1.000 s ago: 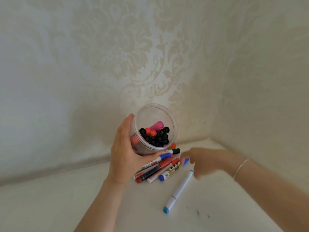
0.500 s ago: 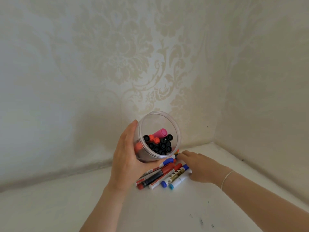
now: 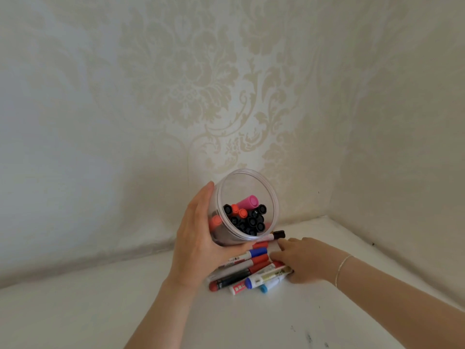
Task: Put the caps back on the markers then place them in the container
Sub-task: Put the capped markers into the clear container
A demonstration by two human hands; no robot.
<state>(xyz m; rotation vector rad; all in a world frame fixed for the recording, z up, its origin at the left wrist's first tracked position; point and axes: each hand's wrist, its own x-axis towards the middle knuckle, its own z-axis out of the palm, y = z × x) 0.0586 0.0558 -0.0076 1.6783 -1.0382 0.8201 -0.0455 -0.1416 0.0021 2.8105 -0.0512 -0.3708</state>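
My left hand (image 3: 198,238) grips a clear round plastic container (image 3: 247,177), tilted with its mouth toward me above the table. Inside it stand several capped markers, mostly black, with two orange ones and a pink one (image 3: 247,201). Under and to the right of the container lies a pile of capped markers (image 3: 249,270) with red, blue and black caps, plus a white marker with a light blue cap (image 3: 270,285) at the front. My right hand (image 3: 302,263) rests on the right side of the pile, fingers laid over the markers; whether it holds any is hidden.
The white table (image 3: 100,311) sits in a corner between two cream patterned walls (image 3: 176,84). Dark ink spots (image 3: 309,337) mark the table near its front right.
The light blue capped marker has been pushed left into the pile by my right hand, which now lies on the pile. The container stays tilted in my left hand.
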